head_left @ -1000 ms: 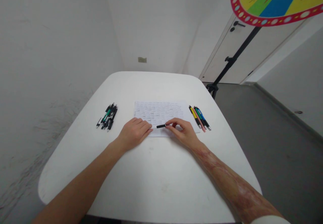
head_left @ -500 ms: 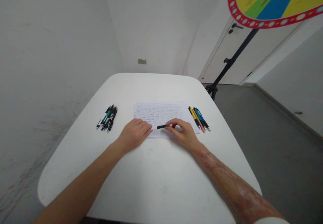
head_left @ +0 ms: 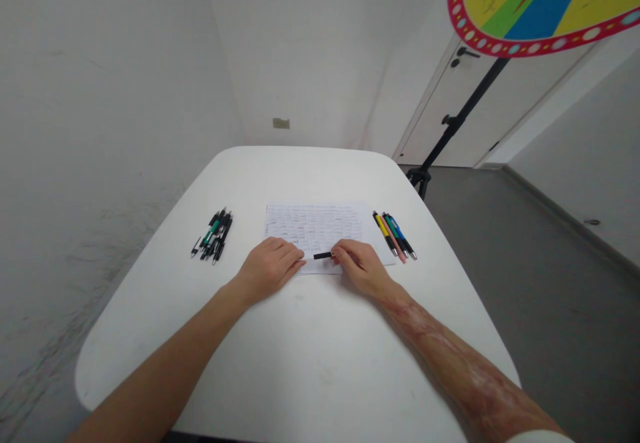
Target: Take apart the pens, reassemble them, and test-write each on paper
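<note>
Between my two hands a pen [head_left: 323, 255] with a black grip and a white barrel lies nearly level, just above the near part of a sheet of paper [head_left: 370, 233] covered in handwriting. My left hand [head_left: 273, 266] pinches the pen's white end between thumb and fingers. At the black end, the thumb and fingertips of my right hand [head_left: 361, 266] are closed on its tip; the tip itself is hidden. To the right lie several coloured pens [head_left: 395, 235], yellow, pink, green and blue. On the left is a loose pile of mostly black pens [head_left: 215, 235], one of them green.
The white table [head_left: 320, 356] has rounded corners and stands near a wall. Beyond its far right corner, a black stand [head_left: 460, 116] holds a colourful wheel [head_left: 535, 10]. A door [head_left: 530, 103] is behind the stand.
The thumb and fingers of my right hand have drawn closer together at the pen's tip. Both hands and the pen have shifted very slightly to the right.
</note>
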A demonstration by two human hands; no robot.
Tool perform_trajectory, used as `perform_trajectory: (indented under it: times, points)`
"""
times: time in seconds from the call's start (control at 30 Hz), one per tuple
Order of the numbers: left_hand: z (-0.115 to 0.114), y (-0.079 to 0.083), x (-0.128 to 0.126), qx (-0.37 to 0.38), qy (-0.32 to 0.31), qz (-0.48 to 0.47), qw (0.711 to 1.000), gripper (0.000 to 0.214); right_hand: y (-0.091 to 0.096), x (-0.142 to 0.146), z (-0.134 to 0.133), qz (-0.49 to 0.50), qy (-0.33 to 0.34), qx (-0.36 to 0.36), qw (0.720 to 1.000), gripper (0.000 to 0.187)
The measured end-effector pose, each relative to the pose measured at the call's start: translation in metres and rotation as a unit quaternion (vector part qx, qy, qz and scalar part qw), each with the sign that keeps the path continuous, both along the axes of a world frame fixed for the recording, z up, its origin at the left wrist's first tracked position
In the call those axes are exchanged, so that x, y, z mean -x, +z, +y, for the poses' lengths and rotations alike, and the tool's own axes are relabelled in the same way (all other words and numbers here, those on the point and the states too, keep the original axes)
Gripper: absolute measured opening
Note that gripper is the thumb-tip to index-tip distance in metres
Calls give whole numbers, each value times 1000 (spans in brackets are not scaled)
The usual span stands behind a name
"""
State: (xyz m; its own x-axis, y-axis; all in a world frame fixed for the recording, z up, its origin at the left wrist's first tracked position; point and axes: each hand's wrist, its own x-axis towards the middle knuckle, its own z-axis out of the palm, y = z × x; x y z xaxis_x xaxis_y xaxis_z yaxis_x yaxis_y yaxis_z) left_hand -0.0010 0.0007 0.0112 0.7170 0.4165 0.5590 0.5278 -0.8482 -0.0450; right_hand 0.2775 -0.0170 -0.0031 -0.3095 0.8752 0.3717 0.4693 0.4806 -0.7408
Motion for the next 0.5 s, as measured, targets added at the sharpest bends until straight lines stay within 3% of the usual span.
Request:
perform_trajectory:
  times: [0.13,0.37,0.5]
  points:
    - [0,-2,1,6,3,-4,1000,19,3,0,-4,12,2,-1,1000,11]
    - [1,-2,1,-5,-8,-9,1000,16,-2,2,2,-27,2,3,1000,43]
    - [1,-4,1,-2,-7,-16,1000,16,-2,0,0,-9,5,17,1000,32]
